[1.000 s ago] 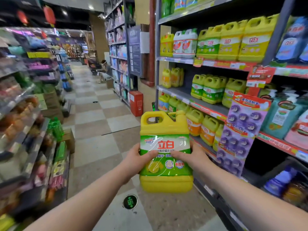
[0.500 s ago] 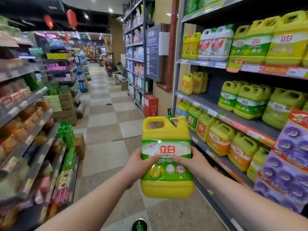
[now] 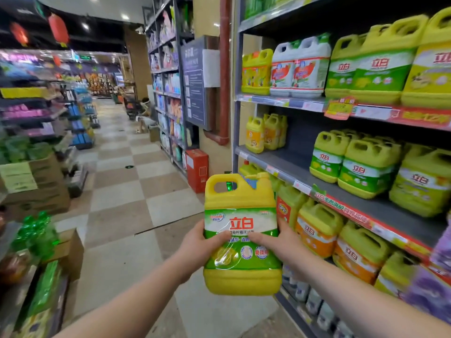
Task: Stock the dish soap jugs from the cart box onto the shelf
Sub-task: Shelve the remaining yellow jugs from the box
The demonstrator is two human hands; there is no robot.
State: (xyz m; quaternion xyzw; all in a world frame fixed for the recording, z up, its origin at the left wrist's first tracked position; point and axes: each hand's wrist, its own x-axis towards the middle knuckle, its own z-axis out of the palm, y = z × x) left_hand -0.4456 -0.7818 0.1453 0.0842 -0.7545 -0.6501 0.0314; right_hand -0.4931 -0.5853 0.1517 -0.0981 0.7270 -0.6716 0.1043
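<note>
Dish soap jug [image 3: 241, 230], yellow plastic with a moulded handle and green-white label: held upright over the aisle, just in front of the lower shelf levels, not on any shelf. Left hand [image 3: 197, 247] and right hand [image 3: 278, 242] grip its two sides, thumbs on the label face, other fingers round the back, hidden. Two-sided hold probably because the jug is full and heavy. Wall opaque, cap on; fill level unreadable. Grey metal shelf [image 3: 290, 164], middle level: bare stretch between small yellow bottles [image 3: 255, 135] and matching green-labelled jugs [image 3: 363, 167], the likely slot. Cart box not in view.
</note>
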